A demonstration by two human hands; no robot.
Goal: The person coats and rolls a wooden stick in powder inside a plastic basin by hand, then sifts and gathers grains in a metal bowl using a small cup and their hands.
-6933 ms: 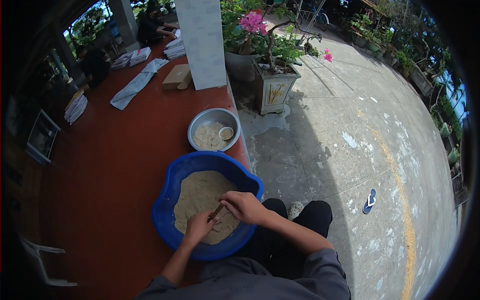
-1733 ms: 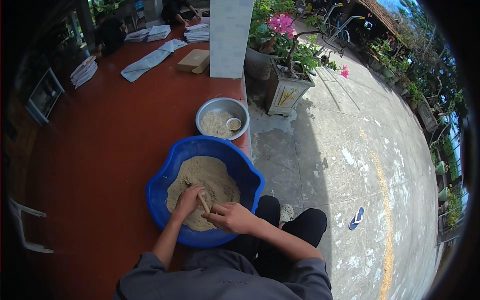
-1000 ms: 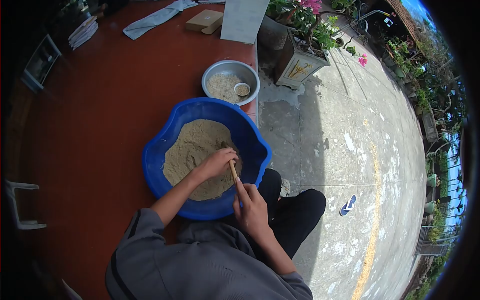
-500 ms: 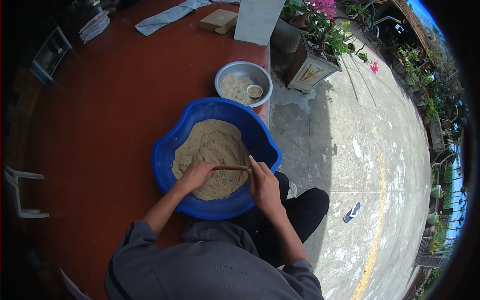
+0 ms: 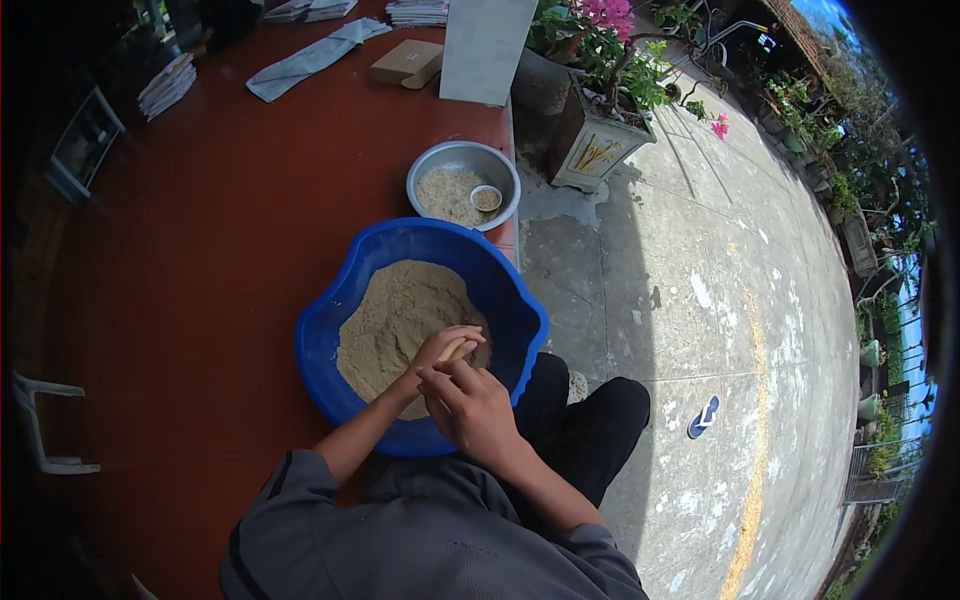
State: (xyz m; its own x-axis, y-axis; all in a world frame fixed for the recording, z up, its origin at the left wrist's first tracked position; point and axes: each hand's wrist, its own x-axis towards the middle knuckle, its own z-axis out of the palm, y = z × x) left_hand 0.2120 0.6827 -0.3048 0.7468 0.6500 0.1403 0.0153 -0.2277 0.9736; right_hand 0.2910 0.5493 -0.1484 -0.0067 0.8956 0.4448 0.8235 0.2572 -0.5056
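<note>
A blue basin (image 5: pixel 322 350) holds a heap of tan powder (image 5: pixel 400 310). Over the right part of the powder, my left hand (image 5: pixel 440 352) is closed around one end of a short brown stick (image 5: pixel 453 348). My right hand (image 5: pixel 468 405) is just below and in front of it, fingers bent around the near end of the stick, which is mostly hidden. Behind the blue basin stands a metal bowl (image 5: pixel 415 185) of pale grains (image 5: pixel 447 194), with a small cup (image 5: pixel 486 198) in it.
Farther back on the red floor (image 5: pixel 200 300) lie a cardboard box (image 5: pixel 408 62), a folded cloth (image 5: pixel 312 62) and paper stacks (image 5: pixel 168 85). A pillar (image 5: pixel 487 50), a planter (image 5: pixel 597 145) and a slipper (image 5: pixel 703 418) are also in view. A white chair (image 5: pixel 40 425) is at the left.
The stick was stretched level between my hands half a second ago; now my hands are close together and it is mostly covered. My left hand moved right, my right hand left. The view has shifted slightly.
</note>
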